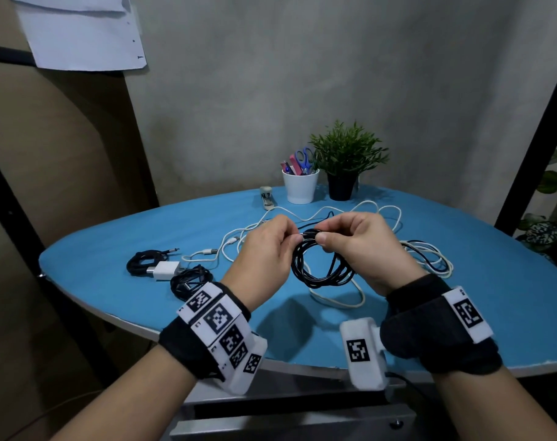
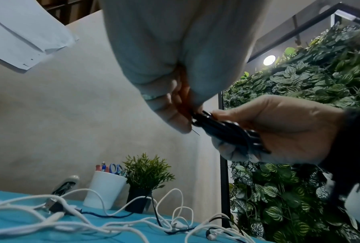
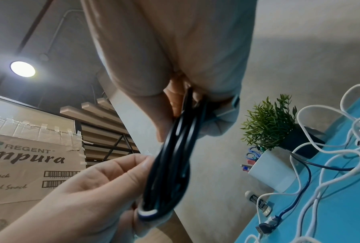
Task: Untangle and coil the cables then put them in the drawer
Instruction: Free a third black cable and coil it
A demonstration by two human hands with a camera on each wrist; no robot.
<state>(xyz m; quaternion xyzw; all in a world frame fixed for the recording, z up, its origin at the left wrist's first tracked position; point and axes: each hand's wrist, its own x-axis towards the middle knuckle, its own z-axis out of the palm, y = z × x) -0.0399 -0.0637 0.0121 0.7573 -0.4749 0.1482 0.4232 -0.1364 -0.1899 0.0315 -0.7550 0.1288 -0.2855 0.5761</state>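
A black cable coil (image 1: 321,265) is held up above the blue tabletop (image 1: 462,313), gathered into several round loops. The top of the bundle is pinched by the left hand (image 1: 267,253), fingers curled in tight, and it is pinched from the other side by the right hand (image 1: 360,246), thumb and fingers closed on the same strands. A thin end of the cable is seen poking out between the two grips, so the tail is judged to be getting tucked or wrapped just now.

And what is already done? Two dark coils are laid at the left of the tabletop: one black bundle (image 1: 143,261) beside a white charger plug (image 1: 165,269), and a second black bundle (image 1: 188,281) just in front of it, partly hidden behind the left wristband. These are counted as finished coils.

Plenty is left, though. A loose sprawl of white cables (image 1: 302,218) is spread across the middle of the tabletop, and a mixed heap of white and dark cable (image 1: 430,259) is lying at the right, crossed over itself. Nothing has yet been stowed; a drawer cannot be made out with certainty, only a grey metal front below the tabletop edge. The task is judged to be somewhere before halfway.
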